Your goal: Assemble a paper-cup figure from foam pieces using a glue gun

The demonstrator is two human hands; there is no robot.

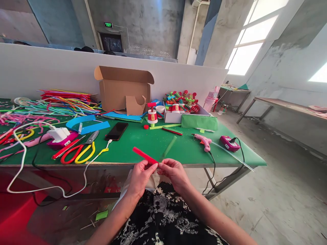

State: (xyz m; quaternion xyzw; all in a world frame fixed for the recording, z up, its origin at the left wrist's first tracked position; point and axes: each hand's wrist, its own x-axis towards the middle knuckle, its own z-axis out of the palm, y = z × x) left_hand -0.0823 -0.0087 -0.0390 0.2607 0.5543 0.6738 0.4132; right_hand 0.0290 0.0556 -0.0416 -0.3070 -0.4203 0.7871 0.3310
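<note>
At the front edge of the green table, my left hand (142, 174) pinches a red paper strip (143, 154) that points up to the left. My right hand (174, 172) is closed at the end of a green strip (169, 147), smeared by motion and pointing up to the right. Both strips' lower ends meet at my fingertips, and my fingers hide how they join. Beyond them stands a red and white paper cup figure (152, 115), with a red round piece (145, 127) beside it. A red and black pencil-like stick (172, 131) lies nearby.
A pink glue gun (203, 141) and a purple power socket (229, 143) trail cords at the right. Scissors (88, 149), a phone (116, 131) and a white cable (24, 156) lie left. Behind are pipe cleaners (66, 105), a cardboard box (122, 90) and a box of finished figures (173, 117).
</note>
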